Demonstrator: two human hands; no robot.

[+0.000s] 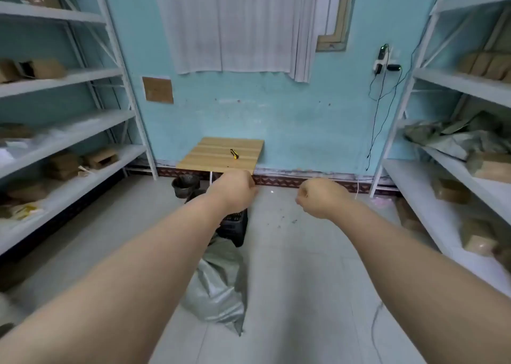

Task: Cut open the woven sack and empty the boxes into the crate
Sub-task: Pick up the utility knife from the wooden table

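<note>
Knife work comes first, I think, and the one utility knife (pixel 234 153) lies on the small wooden table (pixel 199 156), beyond the left hand (pixel 235 190) and a little above it in the view, its long axis pointing away from the person, slightly tilted. The left hand is nearer to it than the right hand (pixel 318 197). Both hands are curled into loose fists and hold nothing. One grey woven sack (pixel 218 283) lies on the floor below the left forearm, and one black crate (pixel 235 225) stands just beyond it, partly hidden by the left wrist.
</note>
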